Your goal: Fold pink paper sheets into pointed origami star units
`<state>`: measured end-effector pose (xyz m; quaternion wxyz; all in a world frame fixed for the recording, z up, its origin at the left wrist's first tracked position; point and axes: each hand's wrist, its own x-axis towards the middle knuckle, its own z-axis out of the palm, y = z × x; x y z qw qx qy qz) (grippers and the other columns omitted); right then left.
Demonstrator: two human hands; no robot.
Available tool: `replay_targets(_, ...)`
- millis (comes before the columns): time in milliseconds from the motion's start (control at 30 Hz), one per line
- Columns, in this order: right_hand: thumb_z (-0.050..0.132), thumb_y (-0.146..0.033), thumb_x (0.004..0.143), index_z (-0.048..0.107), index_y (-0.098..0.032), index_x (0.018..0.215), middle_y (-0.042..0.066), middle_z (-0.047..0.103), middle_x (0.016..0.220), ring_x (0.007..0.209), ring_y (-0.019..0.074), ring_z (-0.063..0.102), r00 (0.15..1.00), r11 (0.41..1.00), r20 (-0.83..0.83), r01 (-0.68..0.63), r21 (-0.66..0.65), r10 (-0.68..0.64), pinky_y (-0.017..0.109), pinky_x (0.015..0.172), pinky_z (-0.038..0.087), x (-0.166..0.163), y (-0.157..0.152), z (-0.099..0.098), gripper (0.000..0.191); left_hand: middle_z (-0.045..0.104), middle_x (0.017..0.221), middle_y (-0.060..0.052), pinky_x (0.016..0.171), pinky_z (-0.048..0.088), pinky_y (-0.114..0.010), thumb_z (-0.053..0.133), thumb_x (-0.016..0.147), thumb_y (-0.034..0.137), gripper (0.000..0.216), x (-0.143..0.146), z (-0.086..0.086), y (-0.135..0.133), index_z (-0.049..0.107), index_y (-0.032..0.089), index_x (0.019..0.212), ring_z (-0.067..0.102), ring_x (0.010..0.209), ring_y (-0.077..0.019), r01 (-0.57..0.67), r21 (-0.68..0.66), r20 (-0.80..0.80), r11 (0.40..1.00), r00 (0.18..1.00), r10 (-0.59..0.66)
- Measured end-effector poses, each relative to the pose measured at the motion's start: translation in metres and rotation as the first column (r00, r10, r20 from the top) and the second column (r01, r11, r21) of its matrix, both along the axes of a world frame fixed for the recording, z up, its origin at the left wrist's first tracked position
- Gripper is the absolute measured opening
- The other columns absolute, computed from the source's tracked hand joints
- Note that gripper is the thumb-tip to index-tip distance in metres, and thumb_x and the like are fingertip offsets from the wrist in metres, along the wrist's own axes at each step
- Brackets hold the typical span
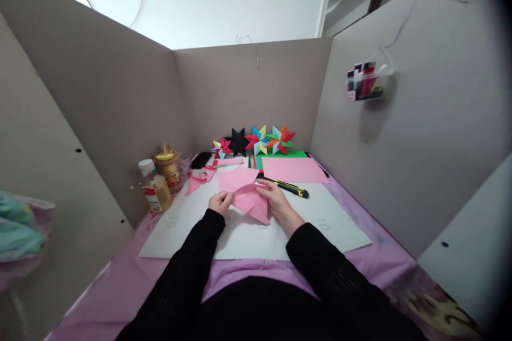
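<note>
Between my two hands is a sheet of pink paper [251, 203], creased and partly folded, held just above a white board. My left hand [220, 203] is closed on its left edge, thumb and fingers pinched together. On the right side my right hand [275, 198] grips the same paper, fingers behind it and thumb in front. Another flat pink sheet [232, 178] lies just beyond. Several small folded pink pieces [200, 180] rest to the left. A yellow and black utility knife [292, 188] lies beyond my right hand.
The white board [180, 242] covers a purple cloth [108, 287]. At left stand a glue bottle [157, 192] and a brown jar [170, 170]; a dark phone [201, 160] lies behind. Paper stars [238, 142] lean on the back panel. A large pink sheet [295, 169] lies back right. Grey panels enclose the table.
</note>
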<state>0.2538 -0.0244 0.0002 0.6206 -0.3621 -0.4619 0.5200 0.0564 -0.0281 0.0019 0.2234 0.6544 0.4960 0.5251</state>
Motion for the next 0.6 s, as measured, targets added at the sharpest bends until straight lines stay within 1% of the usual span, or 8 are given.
replay_targets(100,0.076,-0.033,0.054,0.062,-0.013,0.071,0.002,0.063,0.060,0.054,0.0142,0.056,0.999,0.999,0.015,0.031,-0.023,-0.031,0.026,0.054,0.043,0.005,0.002,-0.001,0.030,0.028,0.046,0.006,0.048,0.026,-0.022,0.051,0.070,0.048,0.041,0.000,0.000,0.000,0.036,0.019,0.044,0.030,0.047,-0.0092,0.005,-0.008,0.002,1.000,1.000,-0.005)
replay_targets(167,0.077,-0.033,0.053,0.063,-0.012,0.065,0.000,0.060,0.055,0.049,0.0118,0.051,0.998,0.998,0.031,0.062,-0.021,-0.061,0.024,0.050,0.039,0.007,0.004,-0.002,0.028,0.029,0.044,0.006,0.048,0.026,-0.022,0.052,0.069,0.049,0.042,-0.003,0.001,0.000,0.036,0.019,0.044,0.031,0.047,-0.0093,-0.023,-0.020,0.007,1.000,1.000,0.023)
replay_targets(233,0.074,-0.035,0.056,0.065,-0.012,0.070,-0.001,0.059,0.055,0.048,0.0104,0.048,0.995,0.996,0.037,0.089,-0.012,-0.089,0.023,0.048,0.037,0.007,0.006,-0.002,0.028,0.031,0.042,0.006,0.048,0.026,-0.022,0.052,0.071,0.049,0.044,-0.006,0.001,0.002,0.036,0.019,0.043,0.032,0.046,-0.0095,-0.066,-0.037,0.011,0.997,0.998,0.066)
replay_targets(333,0.068,-0.039,0.064,0.065,-0.014,0.092,-0.001,0.060,0.059,0.048,0.0104,0.049,0.995,0.995,0.026,0.101,0.000,-0.101,0.023,0.048,0.038,0.005,0.005,0.000,0.038,0.037,0.040,0.005,0.048,0.028,-0.022,0.051,0.073,0.049,0.044,-0.010,0.000,0.004,0.040,0.019,0.043,0.036,0.045,-0.0104,-0.132,-0.065,0.016,0.989,0.991,0.133)
replay_targets(400,0.066,-0.040,0.067,0.059,-0.016,0.108,-0.002,0.062,0.062,0.051,0.0119,0.053,0.998,0.998,0.020,0.062,0.003,-0.062,0.024,0.050,0.041,0.002,0.002,0.001,0.048,0.042,0.040,0.004,0.048,0.029,-0.022,0.051,0.073,0.048,0.042,-0.013,0.000,0.005,0.046,0.019,0.044,0.039,0.045,-0.0115,-0.168,-0.079,0.024,0.983,0.985,0.171)
replay_targets(433,0.066,-0.040,0.066,0.056,-0.017,0.113,-0.001,0.063,0.064,0.053,0.0131,0.056,0.999,1.000,0.023,0.025,0.004,-0.026,0.024,0.052,0.043,0.000,0.000,0.002,0.053,0.044,0.040,0.004,0.048,0.030,-0.022,0.051,0.073,0.048,0.041,-0.014,-0.001,0.005,0.049,0.018,0.045,0.041,0.045,-0.0121,-0.182,-0.084,0.030,0.980,0.982,0.185)
replay_targets(500,0.071,-0.036,0.061,0.056,-0.017,0.113,0.002,0.067,0.071,0.060,0.0164,0.061,0.997,0.998,0.042,-0.058,0.003,0.058,0.027,0.056,0.046,-0.005,-0.005,0.002,0.057,0.048,0.042,0.002,0.049,0.031,-0.023,0.051,0.073,0.049,0.040,-0.017,-0.001,0.006,0.054,0.018,0.047,0.044,0.047,-0.0133,-0.195,-0.096,0.048,0.976,0.979,0.200)
replay_targets(600,0.077,-0.027,0.053,0.063,-0.013,0.095,0.008,0.070,0.080,0.069,0.0217,0.064,0.989,0.993,0.082,-0.121,-0.017,0.122,0.030,0.060,0.049,-0.011,-0.009,-0.001,0.046,0.050,0.043,0.000,0.049,0.033,-0.024,0.051,0.073,0.050,0.041,-0.020,-0.001,0.008,0.056,0.018,0.049,0.047,0.047,-0.0138,-0.175,-0.116,0.096,0.978,0.978,0.187)
